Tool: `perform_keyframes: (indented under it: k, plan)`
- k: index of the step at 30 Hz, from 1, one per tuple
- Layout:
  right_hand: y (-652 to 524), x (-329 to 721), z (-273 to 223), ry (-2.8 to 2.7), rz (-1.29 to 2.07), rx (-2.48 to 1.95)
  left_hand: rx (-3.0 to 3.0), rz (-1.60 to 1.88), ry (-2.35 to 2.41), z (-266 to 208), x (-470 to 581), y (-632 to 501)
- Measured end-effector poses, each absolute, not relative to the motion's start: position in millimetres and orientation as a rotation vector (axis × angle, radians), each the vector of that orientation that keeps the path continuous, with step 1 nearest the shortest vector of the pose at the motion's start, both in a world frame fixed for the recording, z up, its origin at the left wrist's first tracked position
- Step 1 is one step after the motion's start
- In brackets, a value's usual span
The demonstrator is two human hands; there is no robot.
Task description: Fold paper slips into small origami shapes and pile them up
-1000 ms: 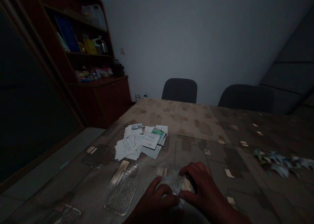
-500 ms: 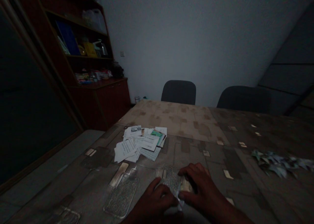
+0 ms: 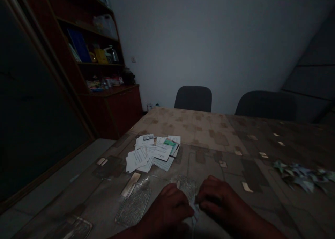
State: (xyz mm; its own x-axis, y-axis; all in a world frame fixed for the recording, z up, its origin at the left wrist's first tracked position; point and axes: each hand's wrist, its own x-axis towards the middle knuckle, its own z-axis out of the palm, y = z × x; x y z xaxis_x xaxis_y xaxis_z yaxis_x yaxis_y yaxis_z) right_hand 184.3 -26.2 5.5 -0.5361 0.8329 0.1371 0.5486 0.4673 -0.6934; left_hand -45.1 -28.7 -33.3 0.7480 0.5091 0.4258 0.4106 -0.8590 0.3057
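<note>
My left hand (image 3: 172, 207) is low in the middle of the view, its fingers closed on a small folded piece of paper (image 3: 195, 211). Facing it from the right, my right hand (image 3: 222, 200) has its fingers curled and pinched at the paper's upper end. Only a pale, creased bit of the paper shows between the hands; my fingers hide the rest. Beyond them, to the left, printed paper pieces (image 3: 150, 153) lie in a loose, overlapping pile, with one green picture among them. Several crumpled or folded papers (image 3: 303, 176) are heaped at the right.
A patterned cloth covers the table (image 3: 201, 127). Two dark chairs (image 3: 193, 98) (image 3: 265, 104) stand at its far side against the wall. A red-brown cabinet (image 3: 123, 106) with loaded shelves is at the left. The room is dim.
My right hand's fingers have closed from a wider grip, and the pale piece seen inside it is now hidden. My left fingers have drawn together. The view has shifted slightly left.
</note>
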Motion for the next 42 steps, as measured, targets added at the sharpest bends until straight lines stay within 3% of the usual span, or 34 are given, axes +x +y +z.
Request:
perform_keyframes:
  k: [23,36,42]
  plan:
    - [-40.3,177.8,-8.3,-2.377,0.614,-1.329,3.005,0.889,0.590,-43.7,-36.3,-25.5]
    - [-42.4,164.6,-5.8,-2.469,0.468,-1.467,2.756,0.905,0.513,-22.4,-47.3,-15.1]
    - [-38.6,178.3,-3.4,-2.420,0.687,-1.334,2.829,0.889,0.512,-23.7,-39.9,-17.2]
